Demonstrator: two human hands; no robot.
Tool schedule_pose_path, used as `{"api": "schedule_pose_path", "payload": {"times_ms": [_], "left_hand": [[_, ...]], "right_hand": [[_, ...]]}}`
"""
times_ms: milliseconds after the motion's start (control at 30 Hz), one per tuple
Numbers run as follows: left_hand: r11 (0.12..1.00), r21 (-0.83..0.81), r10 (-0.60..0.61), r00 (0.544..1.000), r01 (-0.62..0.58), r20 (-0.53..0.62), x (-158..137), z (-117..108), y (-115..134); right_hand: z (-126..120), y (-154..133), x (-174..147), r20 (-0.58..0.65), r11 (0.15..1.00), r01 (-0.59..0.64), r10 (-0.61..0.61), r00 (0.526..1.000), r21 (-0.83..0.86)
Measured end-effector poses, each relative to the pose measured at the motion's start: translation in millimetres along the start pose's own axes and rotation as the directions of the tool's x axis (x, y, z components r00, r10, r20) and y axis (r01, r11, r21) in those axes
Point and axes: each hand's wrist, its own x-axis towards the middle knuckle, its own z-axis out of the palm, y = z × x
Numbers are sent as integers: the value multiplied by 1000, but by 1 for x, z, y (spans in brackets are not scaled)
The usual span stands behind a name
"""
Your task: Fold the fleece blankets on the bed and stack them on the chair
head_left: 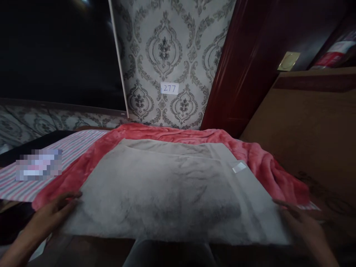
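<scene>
A folded grey plush cloth [167,185] lies spread in front of me, with a paler band and a small white label [239,167] on its right side. Its upper layer stops a little short of the back edge, so a strip of the layer beneath shows. My left hand [59,209] pinches the left edge between thumb and fingers. At the opposite edge my right hand [302,222] has hold of the near right part, slightly blurred by motion, its lower fingers hard to see. Beneath the cloth lies a rumpled coral-red plush blanket [267,167].
A striped cloth [69,146] with a pixelated item [39,165] on it extends to the left. Behind stand a large dark screen [61,52] and a patterned wall with a paper marked 277 [169,88]. A big cardboard box [314,122] borders the right side.
</scene>
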Motion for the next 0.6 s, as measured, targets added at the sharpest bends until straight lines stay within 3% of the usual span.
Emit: {"api": "schedule_pose_path", "payload": {"times_ms": [67, 133, 200, 300, 467, 600], "left_hand": [[996, 60, 71, 997, -71, -4, 14, 4, -4], [956, 215, 223, 970, -199, -97, 30, 8, 5], [888, 315, 385, 915, -333, -117, 47, 16, 26], [803, 321, 528, 849, -503, 11, 74, 41, 70], [717, 379, 517, 811, -585, 274, 117, 85, 122], [720, 396, 454, 819, -569, 351, 134, 105, 132]], "right_hand": [[5, -3, 7, -59, 991, 75, -82, 995, -112], [14, -13, 14, -55, 967, 211, -220, 974, -142], [28, -27, 24, -26, 918, 375, -381, 924, -130], [61, -44, 48, 24, 816, 564, -566, 824, -130], [119, -53, 94, 140, 688, 704, -690, 710, -176], [140, -50, 109, 235, 651, 712, -673, 701, -263]]}}
